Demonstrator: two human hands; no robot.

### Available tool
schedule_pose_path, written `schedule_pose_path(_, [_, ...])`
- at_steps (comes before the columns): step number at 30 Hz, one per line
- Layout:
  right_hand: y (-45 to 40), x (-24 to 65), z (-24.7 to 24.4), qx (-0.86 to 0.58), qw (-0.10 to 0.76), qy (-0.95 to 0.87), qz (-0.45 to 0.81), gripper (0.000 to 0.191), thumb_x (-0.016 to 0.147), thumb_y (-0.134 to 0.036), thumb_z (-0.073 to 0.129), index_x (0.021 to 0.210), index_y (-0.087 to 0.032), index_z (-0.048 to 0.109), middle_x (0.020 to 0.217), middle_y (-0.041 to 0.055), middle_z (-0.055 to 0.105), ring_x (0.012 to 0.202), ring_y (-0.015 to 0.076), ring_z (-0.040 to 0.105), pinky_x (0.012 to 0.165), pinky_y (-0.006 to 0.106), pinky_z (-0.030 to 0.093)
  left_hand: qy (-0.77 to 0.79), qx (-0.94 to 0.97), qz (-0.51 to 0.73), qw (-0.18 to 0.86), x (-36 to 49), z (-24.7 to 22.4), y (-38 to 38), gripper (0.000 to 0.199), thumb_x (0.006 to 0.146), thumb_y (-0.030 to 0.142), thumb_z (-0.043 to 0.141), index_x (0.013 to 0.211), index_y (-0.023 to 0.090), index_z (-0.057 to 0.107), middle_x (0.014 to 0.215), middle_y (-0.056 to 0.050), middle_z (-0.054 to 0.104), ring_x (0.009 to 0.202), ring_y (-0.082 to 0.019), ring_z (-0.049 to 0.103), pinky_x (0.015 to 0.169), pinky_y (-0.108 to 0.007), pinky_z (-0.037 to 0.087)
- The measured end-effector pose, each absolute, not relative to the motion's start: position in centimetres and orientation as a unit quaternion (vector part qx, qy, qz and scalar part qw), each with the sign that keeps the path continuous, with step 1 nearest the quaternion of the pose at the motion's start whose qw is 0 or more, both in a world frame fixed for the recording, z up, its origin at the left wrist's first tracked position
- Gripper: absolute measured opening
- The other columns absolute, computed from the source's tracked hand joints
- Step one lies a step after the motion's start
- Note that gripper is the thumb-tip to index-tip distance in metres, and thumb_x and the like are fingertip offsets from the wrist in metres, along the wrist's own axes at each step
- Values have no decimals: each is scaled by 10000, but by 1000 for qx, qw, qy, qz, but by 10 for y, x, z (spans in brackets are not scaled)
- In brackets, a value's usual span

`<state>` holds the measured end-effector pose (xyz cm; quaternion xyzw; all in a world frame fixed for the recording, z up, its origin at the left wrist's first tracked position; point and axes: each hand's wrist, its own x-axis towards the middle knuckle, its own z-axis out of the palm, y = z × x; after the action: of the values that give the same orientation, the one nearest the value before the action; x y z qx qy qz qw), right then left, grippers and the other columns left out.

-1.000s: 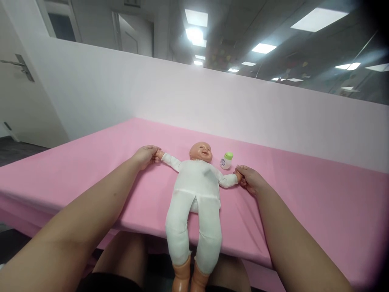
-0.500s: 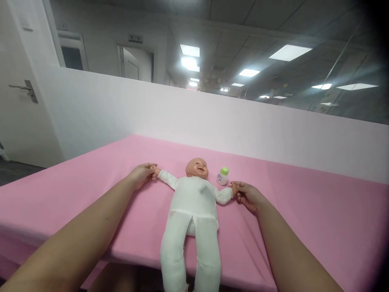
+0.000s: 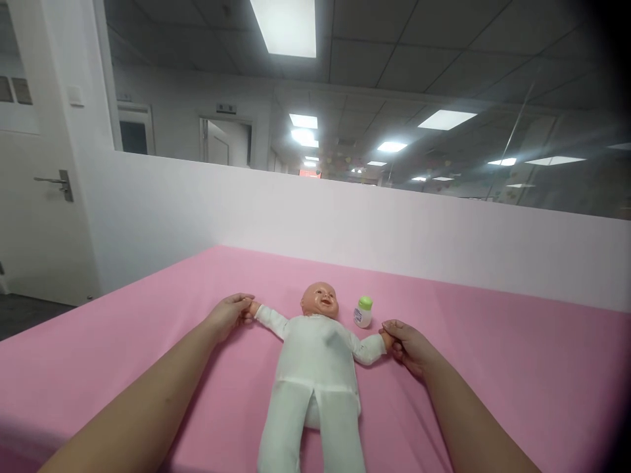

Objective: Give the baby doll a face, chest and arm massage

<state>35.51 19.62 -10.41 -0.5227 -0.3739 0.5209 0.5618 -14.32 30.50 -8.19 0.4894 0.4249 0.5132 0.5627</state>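
A baby doll [image 3: 318, 355] in a white cloth suit lies face up with its head away from me and its arms spread. My left hand [image 3: 231, 316] is closed around the doll's hand on the left side. On the other side, my right hand [image 3: 410, 346] grips the doll's other hand between thumb and fingers. Just right of the doll's head stands a small clear bottle [image 3: 363, 313] with a green cap, apart from my right hand. The lower ends of the doll's legs fall outside the view.
Pink cloth [image 3: 517, 368] covers the table under the doll. Behind it runs a low white wall [image 3: 355, 217] with a glass pane above. At the far left is a white door [image 3: 39, 217] with a lever handle.
The view has tipped upward, so the table and doll sit lower in the picture. Both hands keep hold of the doll's hands, with the doll's arms in nearly the same pose.
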Motion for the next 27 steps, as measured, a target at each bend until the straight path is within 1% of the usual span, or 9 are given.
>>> schedule_pose_path(5, [198, 355, -108, -519, 568, -382, 512, 339, 840, -465, 788, 781, -190, 599, 666, -15, 572, 464, 53, 312, 408, 180, 258, 422, 498, 513, 557, -144, -83, 305, 221, 885, 354, 744, 992, 162, 724, 869, -113, 705, 618, -159, 633, 607, -283, 578])
schedule_pose_path(11, [199, 354, -106, -547, 555, -387, 494, 304, 824, -456, 744, 761, -210, 576, 538, -60, 440, 442, 80, 329, 408, 195, 252, 424, 490, 515, 561, -144, -84, 306, 209, 859, 344, 768, 964, 169, 719, 841, -102, 695, 609, -154, 614, 591, -277, 570])
schedule_pose_path(14, [198, 354, -105, -547, 550, -387, 499, 260, 817, -435, 741, 798, -214, 605, 539, -62, 445, 441, 86, 340, 408, 202, 269, 426, 489, 514, 562, -144, -83, 306, 211, 866, 319, 755, 1005, 164, 718, 854, -109, 699, 618, -160, 621, 609, -290, 579])
schedule_pose_path(19, [196, 355, -105, -511, 564, -383, 523, 182, 796, -322, 741, 927, -205, 690, 634, -32, 550, 478, 87, 391, 417, 198, 320, 434, 473, 515, 568, -143, -81, 305, 194, 813, 221, 767, 995, 175, 717, 843, -108, 702, 604, -176, 635, 609, -313, 593])
schedule_pose_path(22, [194, 355, -102, -495, 570, -380, 535, 193, 781, -260, 739, 962, -199, 716, 703, -5, 610, 497, 86, 428, 431, 192, 370, 436, 468, 516, 570, -143, -80, 305, 212, 797, 167, 750, 1005, 179, 713, 842, -108, 704, 606, -181, 642, 617, -325, 605])
schedule_pose_path(25, [191, 353, -97, -487, 573, -367, 548, 223, 770, -208, 733, 994, -202, 735, 823, 33, 685, 526, 88, 472, 456, 192, 425, 432, 467, 517, 573, -142, -79, 304, 261, 788, 119, 730, 1043, 173, 710, 861, -114, 710, 612, -178, 646, 622, -320, 607])
schedule_pose_path(27, [189, 352, -94, -481, 571, -364, 557, 235, 768, -185, 739, 1003, -204, 740, 877, 44, 706, 541, 85, 488, 471, 187, 445, 428, 470, 515, 575, -142, -78, 303, 294, 782, 101, 727, 1068, 166, 706, 880, -117, 715, 622, -176, 652, 626, -313, 606])
